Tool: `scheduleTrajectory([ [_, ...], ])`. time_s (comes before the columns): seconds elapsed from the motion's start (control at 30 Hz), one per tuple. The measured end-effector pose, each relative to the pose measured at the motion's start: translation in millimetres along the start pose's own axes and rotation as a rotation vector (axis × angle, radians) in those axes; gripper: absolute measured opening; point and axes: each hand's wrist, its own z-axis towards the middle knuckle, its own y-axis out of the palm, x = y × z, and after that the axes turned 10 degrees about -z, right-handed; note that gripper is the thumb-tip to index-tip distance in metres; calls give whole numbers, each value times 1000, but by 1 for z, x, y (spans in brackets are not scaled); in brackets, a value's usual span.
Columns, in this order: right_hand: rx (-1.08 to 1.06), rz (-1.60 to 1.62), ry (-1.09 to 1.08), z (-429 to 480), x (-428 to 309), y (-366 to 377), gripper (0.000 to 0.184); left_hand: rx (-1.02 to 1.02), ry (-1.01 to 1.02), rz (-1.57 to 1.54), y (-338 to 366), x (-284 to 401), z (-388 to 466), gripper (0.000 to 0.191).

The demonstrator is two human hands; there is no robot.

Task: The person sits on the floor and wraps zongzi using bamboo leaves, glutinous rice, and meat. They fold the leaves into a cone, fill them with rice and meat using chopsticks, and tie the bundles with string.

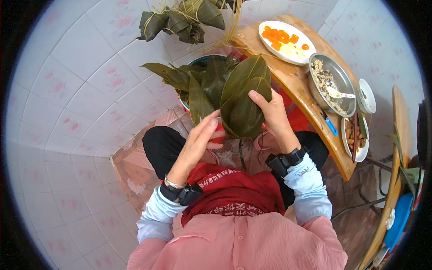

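Overlapping broad green bamboo leaves [244, 98] are in my right hand [275, 108], its thumb pressed across their face. My left hand [202, 135] is beside the lower left edge of these leaves, fingers apart; it appears to hold nothing. Behind them, more long wet leaves [202, 84] stick out of a basin [206, 60], whose rim shows only in part. Above hang several leaf-wrapped zongzi [184, 22], tied with pale strips of straw [236, 20].
On the wooden table [290, 81] at right are a plate of orange egg yolks [283, 37], a steel bowl of rice filling [332, 84] with a white spoon [342, 95], a white bowl [368, 96], blue-handled scissors [330, 125], and a meat dish [354, 140] with chopsticks [354, 135]. Tiled wall [84, 101] stands left.
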Motion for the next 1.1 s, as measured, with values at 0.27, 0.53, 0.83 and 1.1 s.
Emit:
scheduleTrajectory([
  [0.27, 91, -488, -416, -14, 4, 22, 20, 46, -147, 257, -4, -9, 26, 41],
  [0.53, 152, -649, -552, -19, 16, 26, 16, 162, 109, 178, -5, -35, 42, 26],
  [0.83, 112, -627, -398, -18, 34, 15, 16, 221, 36, 414, -33, -72, 55, 25],
  [1.1, -3, -337, -180, -19, 32, 9, 24, -67, 19, 132, -6, 12, 37, 45],
])
